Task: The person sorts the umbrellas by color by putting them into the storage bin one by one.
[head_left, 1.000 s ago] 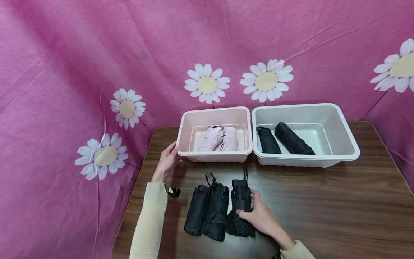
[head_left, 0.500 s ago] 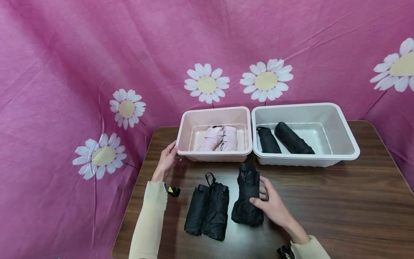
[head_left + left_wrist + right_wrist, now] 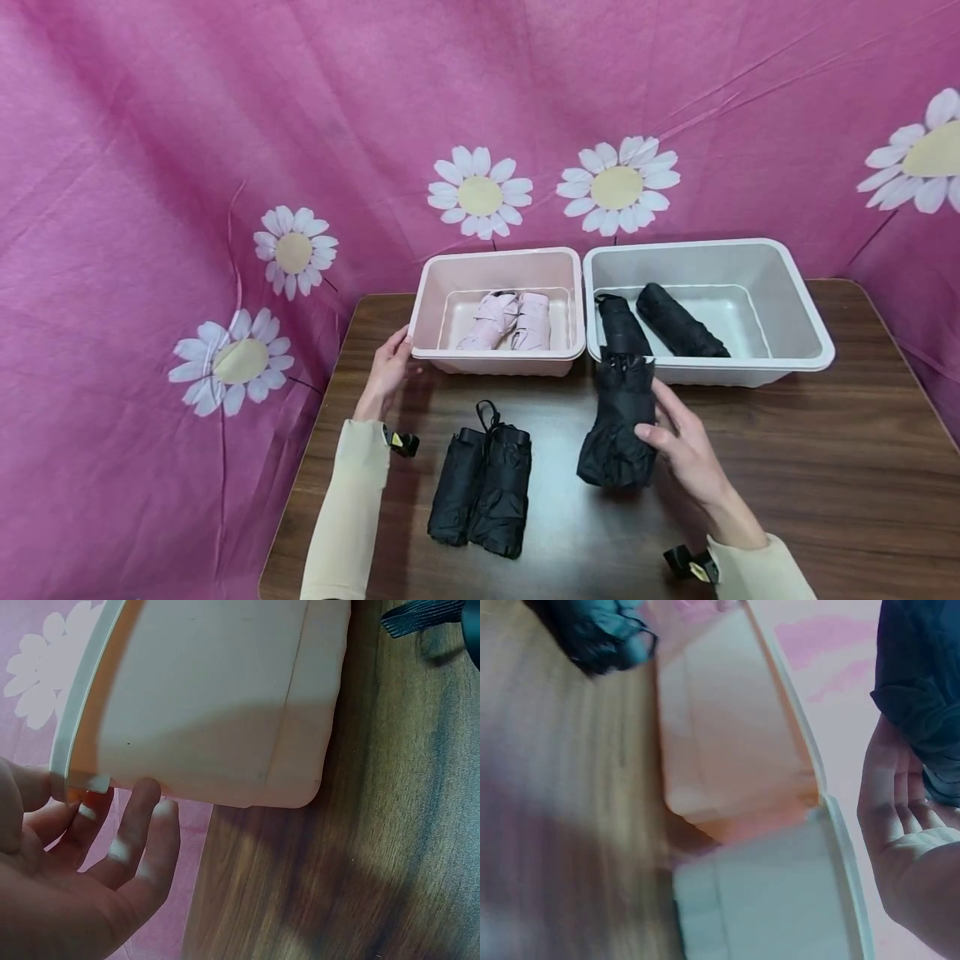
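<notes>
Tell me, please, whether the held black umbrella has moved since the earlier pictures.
Yes: in the head view, the held black umbrella has moved right and forward, towards the grey bin.

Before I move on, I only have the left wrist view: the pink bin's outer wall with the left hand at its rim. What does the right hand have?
Observer: The right hand holds a folded black umbrella, whose far end covers part of the white bin's front rim in the head view.

Operator: My view doesn't show inside the pink bin. Anything in there?

Observer: Yes, two pink umbrellas, folded, lying side by side.
</notes>
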A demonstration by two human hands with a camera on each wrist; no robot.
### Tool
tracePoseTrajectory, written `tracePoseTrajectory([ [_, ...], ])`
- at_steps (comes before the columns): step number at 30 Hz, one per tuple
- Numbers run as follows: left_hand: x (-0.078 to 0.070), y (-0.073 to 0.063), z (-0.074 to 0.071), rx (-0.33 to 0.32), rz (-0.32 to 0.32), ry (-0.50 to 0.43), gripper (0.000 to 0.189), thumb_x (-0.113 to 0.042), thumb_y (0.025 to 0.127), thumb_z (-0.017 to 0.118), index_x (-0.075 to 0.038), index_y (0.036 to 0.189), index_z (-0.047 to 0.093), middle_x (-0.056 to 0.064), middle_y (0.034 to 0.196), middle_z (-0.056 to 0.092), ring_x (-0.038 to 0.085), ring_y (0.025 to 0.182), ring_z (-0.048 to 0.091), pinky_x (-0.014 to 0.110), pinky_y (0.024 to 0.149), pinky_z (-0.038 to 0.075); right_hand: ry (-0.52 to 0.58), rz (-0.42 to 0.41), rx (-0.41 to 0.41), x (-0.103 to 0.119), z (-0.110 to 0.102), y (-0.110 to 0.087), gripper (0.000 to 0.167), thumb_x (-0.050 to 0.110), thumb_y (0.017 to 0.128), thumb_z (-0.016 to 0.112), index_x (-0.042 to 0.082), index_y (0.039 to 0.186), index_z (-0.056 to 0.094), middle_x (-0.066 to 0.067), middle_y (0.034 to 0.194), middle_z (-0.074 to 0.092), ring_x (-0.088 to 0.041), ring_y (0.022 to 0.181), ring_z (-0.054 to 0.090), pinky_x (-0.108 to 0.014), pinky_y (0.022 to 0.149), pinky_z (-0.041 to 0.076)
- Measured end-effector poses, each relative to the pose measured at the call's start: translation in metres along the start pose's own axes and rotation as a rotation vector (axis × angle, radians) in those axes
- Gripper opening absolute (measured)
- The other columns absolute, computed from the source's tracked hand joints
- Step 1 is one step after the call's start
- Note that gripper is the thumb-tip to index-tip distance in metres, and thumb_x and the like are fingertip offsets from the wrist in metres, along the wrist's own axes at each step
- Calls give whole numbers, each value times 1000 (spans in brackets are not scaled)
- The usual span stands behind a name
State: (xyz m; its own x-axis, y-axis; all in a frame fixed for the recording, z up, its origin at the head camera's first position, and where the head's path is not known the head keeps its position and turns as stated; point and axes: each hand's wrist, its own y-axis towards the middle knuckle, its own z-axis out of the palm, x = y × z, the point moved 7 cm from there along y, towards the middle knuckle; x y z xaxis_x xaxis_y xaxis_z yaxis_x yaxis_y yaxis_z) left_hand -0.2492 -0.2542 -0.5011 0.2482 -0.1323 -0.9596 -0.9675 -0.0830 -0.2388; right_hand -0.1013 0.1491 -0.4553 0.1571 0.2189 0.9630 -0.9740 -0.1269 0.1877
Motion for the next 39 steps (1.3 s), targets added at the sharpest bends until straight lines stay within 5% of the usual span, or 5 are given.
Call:
tracePoseTrajectory([
  [7,0,-1,1,-11,-4,5,45,-17,104,41,-7,148,38,28,138,48,7,85,60,29,68,56,147,-8,-83,15,-24,4,55,-11,90,32,9,139,47,2,127,58,-6,104,57,-17,84,48],
  [14,0,-1,1,-21,-14,-4,44,-17,104,42,-8,147,40,28,137,49,3,81,60,30,69,55,502,-85,-29,27,-35,10,49,-10,95,19,0,135,46,-6,122,59,-13,101,61,-23,79,54],
  [21,0,-1,1,-19,-17,-18,45,-16,104,41,-7,148,38,29,137,48,2,80,60,28,67,55,634,-152,-18,41,-50,18,49,-9,97,12,-4,130,48,-11,117,62,-16,99,63,-25,77,56],
  [30,0,-1,2,-18,-27,-33,44,-16,104,41,-9,147,39,24,138,49,4,81,59,28,67,55,853,-250,-10,61,-75,24,55,-4,97,2,-9,142,32,-24,122,58,-30,103,62,-35,83,57],
  [39,1,-1,1,-10,-21,-47,44,-16,104,41,-9,147,40,26,137,50,8,83,60,26,64,55,1120,-211,3,69,-105,32,54,9,98,4,-7,143,30,-35,116,55,-45,91,62,-53,72,57],
])
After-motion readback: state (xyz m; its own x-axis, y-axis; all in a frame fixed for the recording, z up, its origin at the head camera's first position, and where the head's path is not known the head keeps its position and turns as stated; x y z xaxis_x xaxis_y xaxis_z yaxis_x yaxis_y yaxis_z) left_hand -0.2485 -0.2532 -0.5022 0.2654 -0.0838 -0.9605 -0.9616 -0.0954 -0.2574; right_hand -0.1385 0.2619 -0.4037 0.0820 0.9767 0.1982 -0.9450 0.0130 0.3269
